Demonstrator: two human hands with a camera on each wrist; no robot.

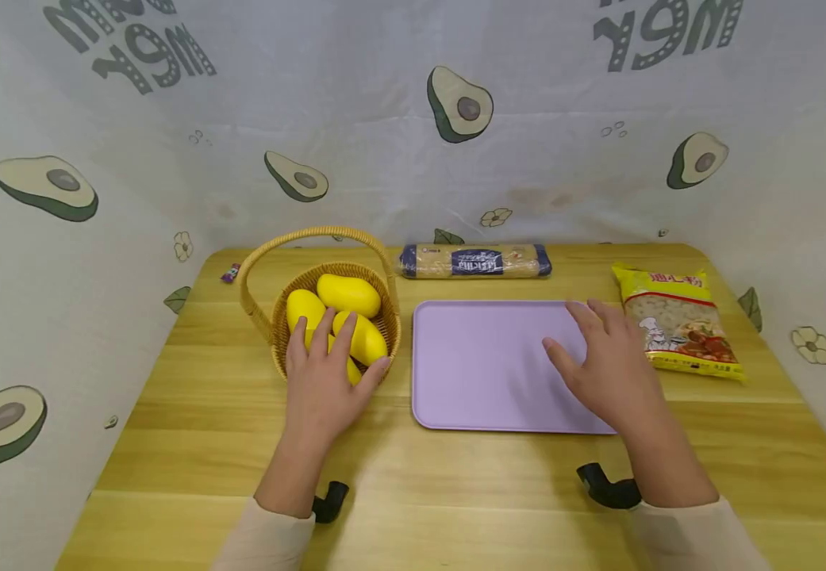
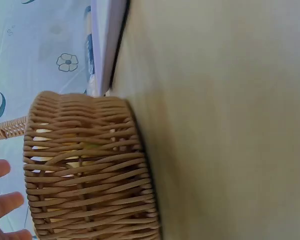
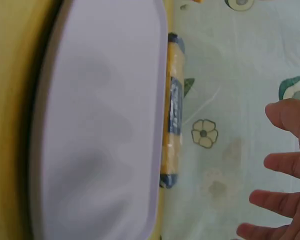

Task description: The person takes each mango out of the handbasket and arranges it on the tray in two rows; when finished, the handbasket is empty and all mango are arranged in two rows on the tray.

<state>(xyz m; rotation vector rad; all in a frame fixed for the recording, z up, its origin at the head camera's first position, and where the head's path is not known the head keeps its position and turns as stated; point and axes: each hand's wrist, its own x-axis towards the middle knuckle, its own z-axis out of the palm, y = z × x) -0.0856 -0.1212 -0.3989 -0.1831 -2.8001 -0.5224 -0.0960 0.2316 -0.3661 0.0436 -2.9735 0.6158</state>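
Note:
My left hand (image 1: 322, 394) hovers over the near rim of a round wicker basket (image 1: 393, 317), fingers spread and holding nothing. Several yellow mangoes (image 1: 348, 294) lie in the basket, one partly hidden behind the fingers. In the left wrist view, the woven basket side (image 2: 90, 170) stands beside the fingertips (image 2: 7, 204). My right hand (image 1: 614, 379) is above the right end of a lilac tray (image 1: 484, 365), its fingers apart with nothing between them. The right wrist view shows the bare tray (image 3: 100, 110) and the right hand's fingers (image 3: 275, 200) well away from its surface.
A long pack of noodles (image 1: 475, 261) lies behind the tray. To the right sits a yellow bag of dry food (image 1: 680, 321). A small purple wrapped item (image 1: 231, 273) rests left of the basket handle (image 1: 313, 231). A patterned curtain (image 1: 384, 159) encloses the wooden table (image 1: 448, 492).

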